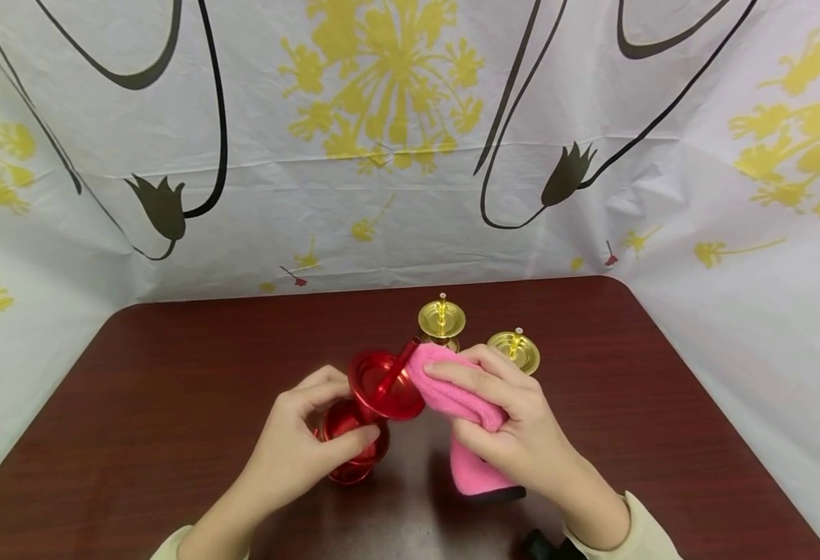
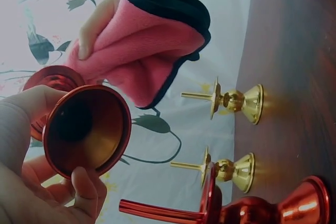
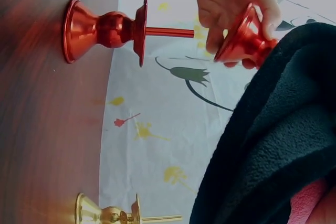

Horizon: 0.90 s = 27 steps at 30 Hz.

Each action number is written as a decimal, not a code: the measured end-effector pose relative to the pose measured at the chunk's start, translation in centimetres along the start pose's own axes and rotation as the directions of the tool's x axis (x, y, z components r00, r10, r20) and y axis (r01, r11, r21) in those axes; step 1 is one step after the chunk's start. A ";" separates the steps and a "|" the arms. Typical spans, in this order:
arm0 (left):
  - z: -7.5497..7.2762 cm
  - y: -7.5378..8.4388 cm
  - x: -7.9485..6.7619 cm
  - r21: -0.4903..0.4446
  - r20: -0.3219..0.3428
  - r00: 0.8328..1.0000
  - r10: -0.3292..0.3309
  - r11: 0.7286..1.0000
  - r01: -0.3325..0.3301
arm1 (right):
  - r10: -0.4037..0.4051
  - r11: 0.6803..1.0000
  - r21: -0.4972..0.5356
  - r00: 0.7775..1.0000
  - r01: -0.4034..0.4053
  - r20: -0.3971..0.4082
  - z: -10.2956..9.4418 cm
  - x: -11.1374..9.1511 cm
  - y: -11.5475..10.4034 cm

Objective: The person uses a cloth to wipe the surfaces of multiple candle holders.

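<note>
My left hand [image 1: 305,435] grips a red metal candlestick [image 1: 387,386] by its lower body, lifted and tilted, with its dish and stem toward the right. In the left wrist view the flared hollow base [image 2: 86,129] faces the camera. My right hand [image 1: 515,412] pinches a folded pink cloth [image 1: 452,393] with a dark edge, held right beside the stem tip and dish rim; whether it touches them I cannot tell. A second red candlestick [image 3: 113,30] stands upright on the table, partly hidden by my left hand in the head view.
Two gold candlesticks stand farther back, one at the middle [image 1: 442,319] and another [image 1: 515,354] partly behind my right hand. Near the front edge lies a black object [image 1: 546,546], cut off by the frame. A printed white sheet [image 1: 382,218] surrounds the brown table [image 1: 193,373].
</note>
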<state>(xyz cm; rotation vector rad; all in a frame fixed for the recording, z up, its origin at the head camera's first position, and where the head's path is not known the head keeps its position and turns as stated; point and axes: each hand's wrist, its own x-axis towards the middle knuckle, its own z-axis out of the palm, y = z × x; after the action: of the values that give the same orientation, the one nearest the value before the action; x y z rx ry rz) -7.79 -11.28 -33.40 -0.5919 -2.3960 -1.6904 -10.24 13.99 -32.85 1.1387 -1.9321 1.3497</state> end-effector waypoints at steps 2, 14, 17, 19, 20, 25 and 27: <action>-0.1 0.2 -0.1 0.018 -0.021 1.000 -0.006 1.000 0.006 | -0.007 1.000 0.002 1.000 0.007 0.004 0.0 0.0 0.2; -0.5 0.7 -0.1 0.173 -0.162 0.986 -0.031 0.983 0.059 | 0.015 1.000 -0.015 0.996 -0.014 0.089 0.4 -0.3 1.1; -0.4 0.7 -0.1 0.203 -0.158 0.987 -0.016 0.978 0.048 | -0.005 1.000 -0.015 0.991 0.007 0.135 0.4 -0.4 1.2; -0.3 0.7 -0.1 0.231 -0.153 0.988 -0.002 0.972 0.038 | -0.030 0.999 -0.017 0.986 0.033 0.161 0.3 -0.4 1.2; -0.3 0.7 -0.1 0.246 -0.151 0.989 0.007 0.969 0.031 | -0.044 0.999 -0.017 0.984 0.047 0.173 0.2 -0.4 1.2; -0.1 0.8 -0.2 0.351 -0.151 0.987 0.053 0.936 0.003 | -0.068 0.997 -0.029 0.975 0.076 0.210 0.1 -0.5 1.2; 0.0 0.8 -0.3 0.401 -0.158 0.985 0.074 0.916 -0.004 | -0.071 0.995 -0.053 0.975 0.083 0.209 0.2 -0.5 1.2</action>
<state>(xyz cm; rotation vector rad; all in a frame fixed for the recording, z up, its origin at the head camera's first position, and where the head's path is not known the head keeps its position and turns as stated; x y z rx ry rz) -7.24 -11.10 -32.83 -0.4075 -2.4791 -1.1282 -10.98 14.17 -33.89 1.3551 -2.0351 1.1624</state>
